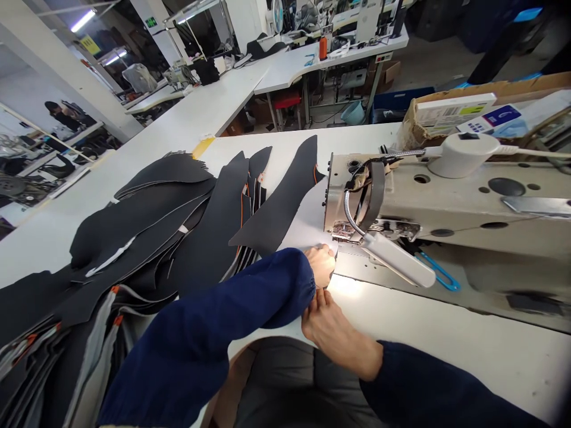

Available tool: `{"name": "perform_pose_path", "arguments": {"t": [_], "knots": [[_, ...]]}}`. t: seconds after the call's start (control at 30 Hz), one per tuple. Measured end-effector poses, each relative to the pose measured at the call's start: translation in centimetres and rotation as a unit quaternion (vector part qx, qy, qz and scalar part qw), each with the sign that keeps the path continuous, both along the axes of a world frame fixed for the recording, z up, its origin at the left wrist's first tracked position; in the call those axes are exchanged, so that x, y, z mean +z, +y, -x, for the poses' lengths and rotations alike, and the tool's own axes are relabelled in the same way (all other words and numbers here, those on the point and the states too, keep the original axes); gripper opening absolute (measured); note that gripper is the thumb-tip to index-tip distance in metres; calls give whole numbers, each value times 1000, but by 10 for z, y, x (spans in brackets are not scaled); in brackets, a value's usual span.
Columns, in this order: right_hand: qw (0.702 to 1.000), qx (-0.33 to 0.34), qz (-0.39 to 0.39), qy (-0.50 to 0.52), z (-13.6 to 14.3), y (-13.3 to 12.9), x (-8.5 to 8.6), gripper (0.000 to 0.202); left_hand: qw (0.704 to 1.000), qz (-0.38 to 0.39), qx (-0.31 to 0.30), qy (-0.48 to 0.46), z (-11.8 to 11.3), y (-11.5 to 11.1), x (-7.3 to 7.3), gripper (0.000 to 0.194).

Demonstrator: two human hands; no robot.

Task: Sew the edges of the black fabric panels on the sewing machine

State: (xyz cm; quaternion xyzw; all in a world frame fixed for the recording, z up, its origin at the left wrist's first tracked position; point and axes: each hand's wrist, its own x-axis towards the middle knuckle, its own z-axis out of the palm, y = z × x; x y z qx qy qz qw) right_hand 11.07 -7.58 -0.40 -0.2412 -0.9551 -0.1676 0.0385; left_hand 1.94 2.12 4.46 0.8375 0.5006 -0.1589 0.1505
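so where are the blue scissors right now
In the head view, the blue scissors are to the right of the right hand, under the arm of the sewing machine and beside the long white lamp.

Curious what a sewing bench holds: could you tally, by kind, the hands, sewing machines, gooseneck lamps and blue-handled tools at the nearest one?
Hands: 2, the left hand and right hand
Sewing machine: 1
Gooseneck lamp: 1
Blue-handled tool: 1
Total: 5

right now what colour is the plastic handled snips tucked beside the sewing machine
Bright blue, seen best in the head view.
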Motion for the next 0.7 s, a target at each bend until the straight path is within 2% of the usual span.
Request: {"name": "perform_pose_path", "arguments": {"t": [0.2, 0.4, 0.53, 0.63, 0.7], "knots": [[998, -6, 54, -22, -3, 21, 2, 16, 1000, -16, 4, -7, 3, -9, -3, 28], [991, -18, 130, -27, 6, 28, 14, 22, 999, -23, 23, -34, 2, 8, -18, 25], [993, -32, 109, 4, 20, 29, 16, 29, 997, -22, 45, -54, 3, 17, -22, 27], [993, -22, 115, -24, 20, 33, 9, 24, 996, -40, 45, -63, 10, 13, -17, 33], [996, -20, 85, -35, 15, 36, 2, 22, 997, -25, 43, -61, 15, 8, -11, 37]]}}
